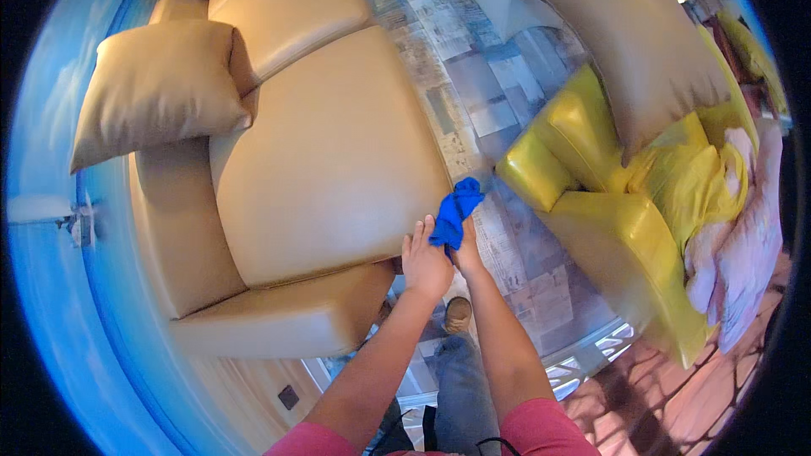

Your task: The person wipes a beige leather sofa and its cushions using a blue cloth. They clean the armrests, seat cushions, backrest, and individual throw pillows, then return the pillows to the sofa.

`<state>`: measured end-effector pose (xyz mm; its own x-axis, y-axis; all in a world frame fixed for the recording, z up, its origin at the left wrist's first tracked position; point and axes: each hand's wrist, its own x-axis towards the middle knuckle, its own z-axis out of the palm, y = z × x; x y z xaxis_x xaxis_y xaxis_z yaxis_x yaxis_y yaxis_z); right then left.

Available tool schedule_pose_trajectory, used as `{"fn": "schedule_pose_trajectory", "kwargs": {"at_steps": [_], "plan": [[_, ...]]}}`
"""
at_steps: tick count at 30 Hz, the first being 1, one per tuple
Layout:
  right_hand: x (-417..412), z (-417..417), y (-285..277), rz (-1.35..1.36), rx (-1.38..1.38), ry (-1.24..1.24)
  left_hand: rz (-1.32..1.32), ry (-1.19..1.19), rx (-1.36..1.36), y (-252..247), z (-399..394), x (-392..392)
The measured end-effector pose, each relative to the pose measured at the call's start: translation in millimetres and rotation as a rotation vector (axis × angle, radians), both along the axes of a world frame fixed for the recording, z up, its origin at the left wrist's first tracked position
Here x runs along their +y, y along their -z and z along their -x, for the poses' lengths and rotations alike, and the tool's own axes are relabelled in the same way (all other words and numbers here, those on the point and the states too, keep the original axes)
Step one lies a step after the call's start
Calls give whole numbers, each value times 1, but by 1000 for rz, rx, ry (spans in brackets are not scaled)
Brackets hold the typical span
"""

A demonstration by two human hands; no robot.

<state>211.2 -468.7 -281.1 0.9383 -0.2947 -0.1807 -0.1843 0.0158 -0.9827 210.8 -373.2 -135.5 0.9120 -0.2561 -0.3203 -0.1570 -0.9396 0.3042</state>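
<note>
A bunched blue cloth (459, 208) is gripped by my right hand (467, 252), whose fingers are mostly hidden behind it. My left hand (427, 266) is beside the cloth's lower end, fingers stretched towards the front edge of a tan sofa's seat cushion (329, 171); whether it touches cushion or cloth I cannot tell. The sofa's armrest (279, 316) lies to the left and below my hands. A tan pillow (165, 85) leans over the sofa's backrest.
To the right stands a yellow-green armchair (608, 221) bearing a large tan cushion (646, 31), a yellow cloth (697, 183) and a pale lilac cloth (747, 259). Patchwork-patterned floor (494, 95) runs between the seats. A blue wall (57, 158) is behind the sofa.
</note>
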Motion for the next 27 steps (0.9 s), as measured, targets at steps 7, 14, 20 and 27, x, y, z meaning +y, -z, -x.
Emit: {"fn": "schedule_pose_trajectory", "kwargs": {"at_steps": [7,14,20,27], "plan": [[-22,-61,66,-127,100,-16,140,-242,199,-39,-73,-27],[-10,-144,-58,577,99,-121,156,-322,-74,-12,-155,13],[-11,-94,-70,730,140,-222,14,-419,-207,31,-161,52],[9,-241,-75,781,324,-248,6,-385,-128,41,-162,50]]}}
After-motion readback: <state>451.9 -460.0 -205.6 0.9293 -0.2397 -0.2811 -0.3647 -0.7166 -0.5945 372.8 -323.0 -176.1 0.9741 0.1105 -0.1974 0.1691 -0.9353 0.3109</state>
